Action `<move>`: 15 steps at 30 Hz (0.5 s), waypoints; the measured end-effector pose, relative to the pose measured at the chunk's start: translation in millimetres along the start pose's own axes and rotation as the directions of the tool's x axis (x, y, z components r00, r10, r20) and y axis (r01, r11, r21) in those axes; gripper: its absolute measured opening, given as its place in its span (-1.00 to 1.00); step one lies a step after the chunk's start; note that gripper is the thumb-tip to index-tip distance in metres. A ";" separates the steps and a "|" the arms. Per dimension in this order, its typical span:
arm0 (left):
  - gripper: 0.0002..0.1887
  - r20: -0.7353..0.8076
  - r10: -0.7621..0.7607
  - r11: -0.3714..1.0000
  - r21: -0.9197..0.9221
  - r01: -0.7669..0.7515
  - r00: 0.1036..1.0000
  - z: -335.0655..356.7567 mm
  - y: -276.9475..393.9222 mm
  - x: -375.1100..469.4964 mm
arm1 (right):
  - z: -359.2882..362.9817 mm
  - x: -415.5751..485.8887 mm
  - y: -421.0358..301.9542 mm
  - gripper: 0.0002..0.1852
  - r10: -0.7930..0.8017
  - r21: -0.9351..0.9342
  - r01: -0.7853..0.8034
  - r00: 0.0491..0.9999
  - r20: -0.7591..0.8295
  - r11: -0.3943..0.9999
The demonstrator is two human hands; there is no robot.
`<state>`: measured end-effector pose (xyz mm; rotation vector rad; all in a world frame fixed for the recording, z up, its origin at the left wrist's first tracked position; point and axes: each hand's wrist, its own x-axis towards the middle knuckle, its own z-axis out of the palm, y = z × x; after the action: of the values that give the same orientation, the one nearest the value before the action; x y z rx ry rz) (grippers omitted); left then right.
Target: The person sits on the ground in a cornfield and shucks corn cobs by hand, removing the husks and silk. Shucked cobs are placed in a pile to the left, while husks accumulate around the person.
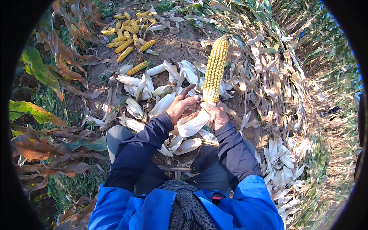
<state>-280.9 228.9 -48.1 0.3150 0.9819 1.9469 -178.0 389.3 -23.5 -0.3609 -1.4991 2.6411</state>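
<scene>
My right hand [216, 114] grips a yellow corn cob [215, 70] by its base, and the cob points up and away from me. Its kernels are bare; a pale peeled-back husk [193, 124] hangs from the base between my hands. Just left of the cob, my left hand [181, 104] has its fingers apart and holds nothing that I can see. On the ground beneath and beyond my hands lie several ears still in whitish husks [162, 105]. One bare cob [137, 68] rests at the far left edge of these ears.
A heap of husked cobs [126, 34] lies on bare soil at the far left. Cut corn stalks [276, 69] are piled along the right. Loose husks [283, 164] gather at my lower right. Standing corn plants with drying leaves [37, 115] line the left side.
</scene>
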 end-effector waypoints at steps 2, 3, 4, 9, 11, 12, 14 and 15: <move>-0.12 -0.042 0.010 0.988 0.155 -0.003 0.999 -2.0 16.8 -6.7 | -7.6 -0.2 -2.1 -0.64 -0.043 -0.137 0.035 0.998 -0.053 0.990; -0.07 -0.048 0.052 0.973 0.226 -0.040 0.997 -1.8 24.2 -6.4 | -11.2 -0.4 -2.4 -0.66 -0.023 -0.203 0.010 0.998 -0.063 0.979; -0.01 -0.054 0.088 0.969 0.236 -0.073 0.995 -1.1 30.9 -4.2 | -14.4 -1.6 -1.7 -0.67 -0.003 -0.264 -0.013 0.998 -0.058 0.964; -0.24 -0.062 0.423 0.904 -0.036 -0.425 0.904 9.3 44.5 13.0 | -14.2 -0.4 28.9 -0.56 -0.033 -0.685 0.048 0.999 0.035 0.727; -0.39 -0.165 0.293 0.923 -0.209 -0.324 0.942 11.8 45.8 12.5 | -12.6 2.1 43.2 -0.51 -0.090 -0.870 0.137 0.990 0.107 0.474; -0.57 -0.231 0.278 0.927 -0.191 -0.323 0.932 14.2 46.1 12.2 | -12.4 2.6 47.3 -0.49 -0.131 -0.867 0.179 0.983 0.132 0.466; -0.63 -0.289 0.373 0.917 -0.027 -0.397 0.882 22.1 46.7 9.2 | -10.4 2.7 48.4 -0.49 -0.146 -0.838 0.162 0.984 0.099 0.522; -0.66 -0.309 0.404 0.912 0.059 -0.406 0.861 28.5 46.3 7.4 | -6.3 1.7 47.2 -0.50 -0.112 -0.839 0.122 0.991 0.073 0.530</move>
<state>-297.4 236.7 3.7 0.2203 1.1847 2.4416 -176.1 370.5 -67.2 -0.2639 -2.6146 1.5900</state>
